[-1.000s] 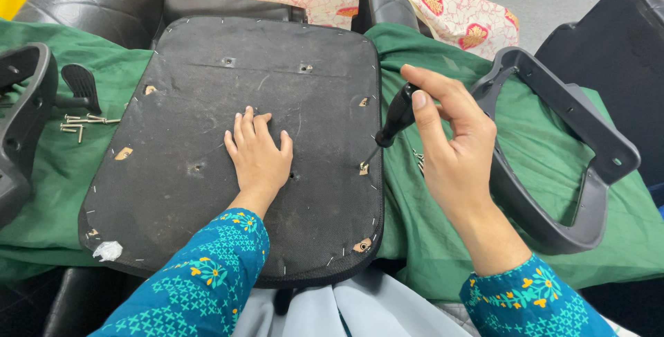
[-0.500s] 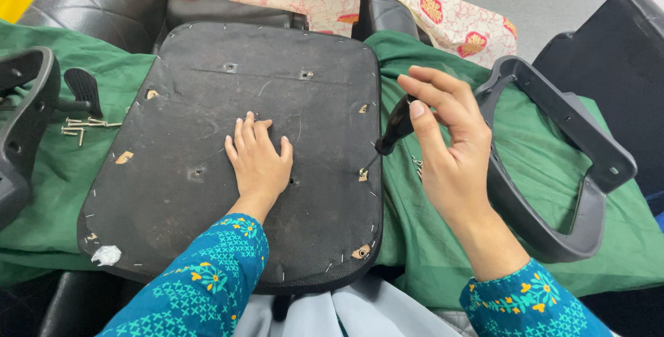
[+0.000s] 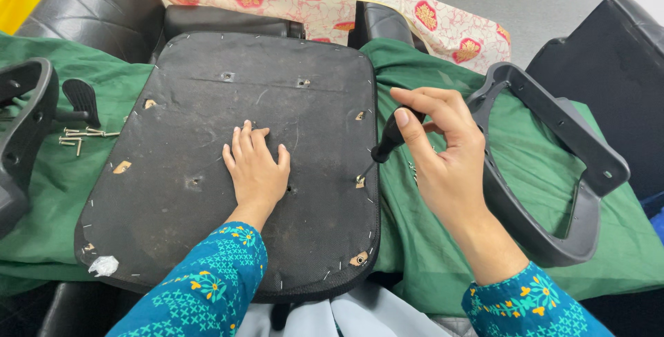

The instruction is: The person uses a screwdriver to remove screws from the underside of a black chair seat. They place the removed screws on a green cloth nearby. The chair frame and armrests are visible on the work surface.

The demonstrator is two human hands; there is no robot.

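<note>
Head view: black-handled screwdriver (image 3: 387, 144) stands tilted on the dark seat base (image 3: 207, 136).

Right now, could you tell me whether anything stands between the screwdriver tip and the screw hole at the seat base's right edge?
Nothing visible does. The right hand holds the screwdriver with its tip right at the hole in the seat base; the left hand lies flat, clear of it.

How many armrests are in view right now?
2: one black armrest lies on the green cloth right of the seat base; the other armrest sits at the left edge, partly cut off.

Open green cloth (image 3: 526, 164) right of seat — armrest (image 3: 553, 171) ringing it.
</note>
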